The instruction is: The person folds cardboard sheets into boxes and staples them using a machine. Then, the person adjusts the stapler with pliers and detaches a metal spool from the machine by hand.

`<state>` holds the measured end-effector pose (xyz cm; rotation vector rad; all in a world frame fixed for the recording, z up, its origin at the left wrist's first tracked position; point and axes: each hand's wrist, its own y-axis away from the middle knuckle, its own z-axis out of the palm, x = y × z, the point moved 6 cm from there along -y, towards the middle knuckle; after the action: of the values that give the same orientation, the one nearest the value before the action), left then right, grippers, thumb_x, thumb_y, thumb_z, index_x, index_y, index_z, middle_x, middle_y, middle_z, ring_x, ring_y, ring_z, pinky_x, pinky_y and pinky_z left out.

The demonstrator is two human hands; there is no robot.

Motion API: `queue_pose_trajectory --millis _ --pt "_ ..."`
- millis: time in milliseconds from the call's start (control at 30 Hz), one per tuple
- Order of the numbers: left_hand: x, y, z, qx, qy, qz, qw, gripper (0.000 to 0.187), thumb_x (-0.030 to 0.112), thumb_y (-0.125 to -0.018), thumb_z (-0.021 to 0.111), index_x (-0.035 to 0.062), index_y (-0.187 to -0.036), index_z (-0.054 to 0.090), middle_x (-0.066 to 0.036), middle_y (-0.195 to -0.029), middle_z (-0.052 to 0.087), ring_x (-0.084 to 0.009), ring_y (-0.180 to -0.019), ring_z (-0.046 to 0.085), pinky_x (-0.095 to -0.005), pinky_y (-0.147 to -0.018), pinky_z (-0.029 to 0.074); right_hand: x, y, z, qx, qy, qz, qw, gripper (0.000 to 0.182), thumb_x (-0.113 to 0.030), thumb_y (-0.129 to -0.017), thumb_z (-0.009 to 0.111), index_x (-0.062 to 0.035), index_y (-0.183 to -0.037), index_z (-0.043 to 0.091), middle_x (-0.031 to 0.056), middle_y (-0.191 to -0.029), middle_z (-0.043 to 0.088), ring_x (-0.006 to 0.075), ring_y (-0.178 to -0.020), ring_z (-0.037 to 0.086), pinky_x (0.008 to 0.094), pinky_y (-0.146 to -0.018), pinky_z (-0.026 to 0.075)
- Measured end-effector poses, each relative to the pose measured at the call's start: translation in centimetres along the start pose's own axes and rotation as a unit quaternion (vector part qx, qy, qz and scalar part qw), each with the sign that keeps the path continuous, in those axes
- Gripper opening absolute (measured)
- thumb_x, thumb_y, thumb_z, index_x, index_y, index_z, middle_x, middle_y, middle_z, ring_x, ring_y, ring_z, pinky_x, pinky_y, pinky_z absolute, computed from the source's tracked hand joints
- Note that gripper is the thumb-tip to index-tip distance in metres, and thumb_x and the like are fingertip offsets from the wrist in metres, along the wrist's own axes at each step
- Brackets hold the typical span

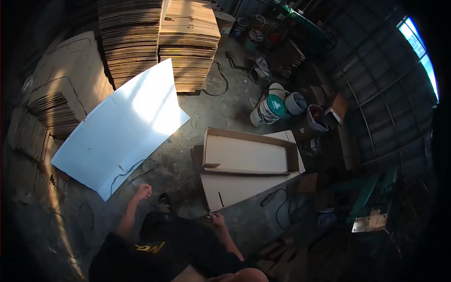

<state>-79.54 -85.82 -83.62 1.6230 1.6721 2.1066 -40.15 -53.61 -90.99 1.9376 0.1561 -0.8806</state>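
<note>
My left hand (pixel 143 191) is closed, just below the lower edge of a large white sheet (pixel 127 127); what its fingers hold, if anything, is too small to name. A dark cord (pixel 126 175) lies across the sheet's lower part. My right hand (pixel 216 219) has curled fingers, close to the lower edge of a pale flat board (pixel 235 190); a small thing may be at its fingertips, too unclear to name. An open, shallow cardboard box (pixel 246 151) rests on that board, to the upper right of both hands.
Tall stacks of flattened cardboard (pixel 188 66) stand behind and left of the sheet. Buckets, one with a green lid (pixel 276 105), stand beyond the box. Green metal equipment (pixel 369 195) is at the right. A loose cable (pixel 282 209) lies on the floor.
</note>
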Motion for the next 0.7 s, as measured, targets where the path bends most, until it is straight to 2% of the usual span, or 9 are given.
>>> queue_pose_trajectory --millis 67,133,200,267,300,367,533,600,700 --pt "-0.9 -1.0 -0.6 -0.028 -0.023 -0.055 0.998 0.02 0.02 -0.095 0.061 0.01 -0.113 0.063 -0.005 -0.087 0.071 -0.0149 -0.063 0.068 -0.0291 -0.05 0.052 -7.2 1.9 3.7 -0.076 -0.07 -0.072 0.992 0.028 -0.027 -0.097 0.067 -0.0032 -0.111 0.066 0.0042 -0.086 0.069 0.0117 -0.072 0.066 0.0269 -0.057 0.052" --pt "0.7 -2.8 1.5 -0.099 -0.071 -0.056 0.991 0.021 0.018 -0.094 0.061 0.0088 -0.113 0.063 -0.005 -0.086 0.071 -0.0151 -0.063 0.068 -0.029 -0.047 0.051 -11.6 3.6 3.8 -0.136 -0.131 -0.106 0.976 0.033 -0.031 -0.097 0.067 -0.0047 -0.115 0.061 0.0046 -0.091 0.067 0.0123 -0.074 0.065 0.0285 -0.062 0.054" --pt "5.3 -3.7 5.4 -0.126 -0.082 -0.019 0.989 0.022 0.016 -0.093 0.062 0.0082 -0.114 0.062 -0.004 -0.084 0.068 -0.0113 -0.061 0.064 -0.0265 -0.047 0.048 -11.0 3.5 1.2 -0.074 -0.13 -0.077 0.986 0.029 -0.028 -0.096 0.067 -0.0038 -0.112 0.064 0.0049 -0.087 0.069 0.0126 -0.073 0.065 0.0294 -0.063 0.054" --pt "10.2 -5.5 10.2 -0.162 -0.054 0.053 0.984 0.024 0.017 -0.094 0.062 0.0079 -0.116 0.062 -0.003 -0.088 0.069 -0.0098 -0.068 0.065 -0.0244 -0.054 0.049 -9.8 4.7 -3.5 0.061 -0.029 -0.057 0.996 0.024 -0.024 -0.095 0.067 -0.0031 -0.108 0.066 0.0051 -0.082 0.069 0.0123 -0.071 0.065 0.0293 -0.063 0.053" --pt "13.3 -5.4 12.9 -0.185 -0.044 0.096 0.977 0.024 0.018 -0.095 0.062 0.0076 -0.117 0.062 -0.004 -0.09 0.069 -0.0093 -0.071 0.065 -0.0235 -0.057 0.05 -8.3 5.5 -5.6 0.114 0.003 -0.035 0.993 0.021 -0.02 -0.094 0.066 -0.002 -0.104 0.068 0.0056 -0.078 0.07 0.0117 -0.069 0.065 0.0295 -0.063 0.053" --pt "19.6 -3.7 19.5 -0.22 -0.028 0.158 0.962 0.025 0.02 -0.097 0.062 0.0067 -0.119 0.062 -0.004 -0.094 0.07 -0.0089 -0.076 0.065 -0.0225 -0.062 0.05 -5.3 7.3 -9.5 0.141 0.022 -0.007 0.99 0.022 -0.022 -0.093 0.067 -0.0017 -0.103 0.068 0.0064 -0.081 0.071 0.0125 -0.069 0.065 0.0298 -0.062 0.053" --pt "31.4 3.5 38.7 -0.301 -0.046 0.222 0.926 0.026 0.019 -0.099 0.061 0.0057 -0.121 0.063 -0.006 -0.1 0.071 -0.0102 -0.081 0.067 -0.0233 -0.068 0.052 12.3 7.5 -17.4 0.167 -0.144 0.056 0.974 0.027 -0.027 -0.091 0.069 -0.0024 -0.102 0.07 0.0056 -0.08 0.069 0.0119 -0.066 0.063 0.0298 -0.058 0.051" --pt "34.2 7.4 48.1 -0.383 -0.068 0.222 0.894 0.026 0.02 -0.099 0.061 0.0053 -0.121 0.063 -0.006 -0.102 0.071 -0.0114 -0.086 0.067 -0.0252 -0.074 0.053 16.0 10.5 -21.1 0.159 -0.208 0.101 0.96 0.025 -0.026 -0.094 0.068 -0.0045 -0.107 0.067 0.0031 -0.081 0.067 0.0116 -0.066 0.063 0.0273 -0.052 0.047" --pt "38.5 11.8 63.7 -0.491 -0.117 0.273 0.819 0.029 0.024 -0.099 0.061 0.0052 -0.122 0.063 -0.006 -0.104 0.071 -0.0127 -0.09 0.067 -0.0269 -0.077 0.052 21.5 14.7 -27.5 0.232 -0.312 0.06 0.919 0.023 -0.026 -0.095 0.068 -0.0045 -0.102 0.067 0.0019 -0.08 0.065 0.011 -0.062 0.06 0.0263 -0.049 0.044"
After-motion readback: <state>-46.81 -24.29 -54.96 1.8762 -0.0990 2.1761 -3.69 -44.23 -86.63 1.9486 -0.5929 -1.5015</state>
